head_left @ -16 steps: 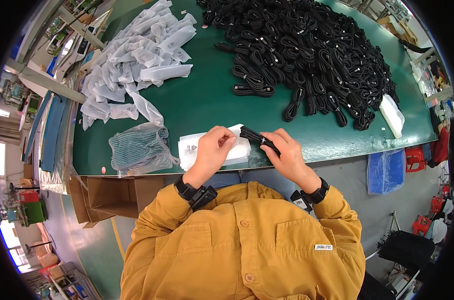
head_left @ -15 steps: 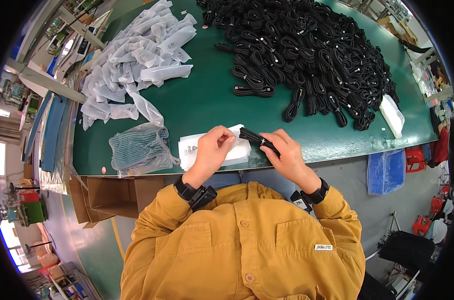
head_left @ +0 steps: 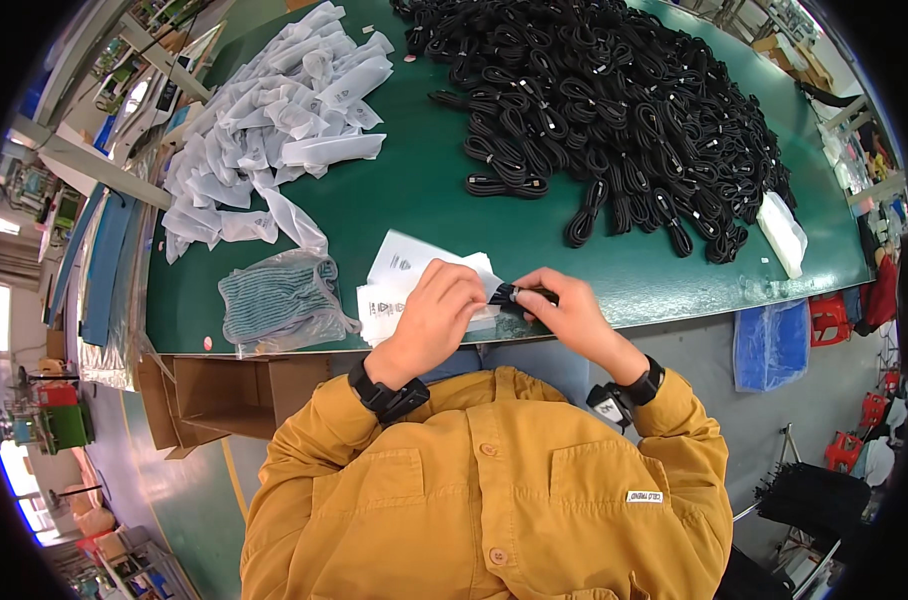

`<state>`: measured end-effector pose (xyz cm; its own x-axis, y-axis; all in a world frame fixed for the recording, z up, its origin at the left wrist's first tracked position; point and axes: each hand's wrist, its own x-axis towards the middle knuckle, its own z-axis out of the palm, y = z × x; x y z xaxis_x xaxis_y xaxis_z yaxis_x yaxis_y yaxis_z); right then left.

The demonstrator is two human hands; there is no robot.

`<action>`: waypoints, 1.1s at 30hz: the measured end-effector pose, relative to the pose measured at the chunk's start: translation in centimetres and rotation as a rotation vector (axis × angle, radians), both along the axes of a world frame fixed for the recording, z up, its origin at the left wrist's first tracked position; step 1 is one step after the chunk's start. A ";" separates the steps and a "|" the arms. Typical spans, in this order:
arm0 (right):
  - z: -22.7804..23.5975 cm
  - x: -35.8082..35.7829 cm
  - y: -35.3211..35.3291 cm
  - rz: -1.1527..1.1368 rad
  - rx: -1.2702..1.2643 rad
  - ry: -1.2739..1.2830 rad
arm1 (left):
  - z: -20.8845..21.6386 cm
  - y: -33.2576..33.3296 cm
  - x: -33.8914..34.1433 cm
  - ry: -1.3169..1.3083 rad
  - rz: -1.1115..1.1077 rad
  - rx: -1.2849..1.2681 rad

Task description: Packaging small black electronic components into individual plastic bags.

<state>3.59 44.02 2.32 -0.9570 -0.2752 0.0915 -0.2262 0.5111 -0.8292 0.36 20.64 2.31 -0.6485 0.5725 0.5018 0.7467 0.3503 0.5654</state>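
My right hand grips a coiled black cable, its near end hidden in my fingers. The cable's other end meets the mouth of a frosted white plastic bag, which lies aslant on a stack of like bags at the table's front edge. My left hand is closed with its fingertips at that bag's open end, beside the cable; its fingers hide part of the bag. How far the cable sits inside the bag cannot be seen.
Black coiled cables form a large heap at the back right of the green table. Frosted bags are piled at the back left. A bagged striped blue-grey cloth item lies left of the stack; a white bag bundle lies far right.
The top bag has swung up aslant from the stack. My left hand has come right to its open end, and the cable in my right hand now meets it.
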 end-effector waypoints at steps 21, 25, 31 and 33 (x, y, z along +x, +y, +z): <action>-0.2 -12.2 -1.0 -0.181 0.310 0.681 | 8.8 -4.8 -10.7 -0.510 0.355 0.695; -1.6 -12.7 -0.1 -0.172 0.540 0.670 | 6.6 -2.9 -6.9 -0.032 0.284 0.200; -1.2 -11.1 0.6 -0.308 0.407 0.569 | -1.2 0.2 -0.6 -0.209 0.121 -0.078; 0.1 -8.8 0.8 -0.318 0.178 0.231 | -1.8 0.4 -0.1 -0.122 0.179 -0.138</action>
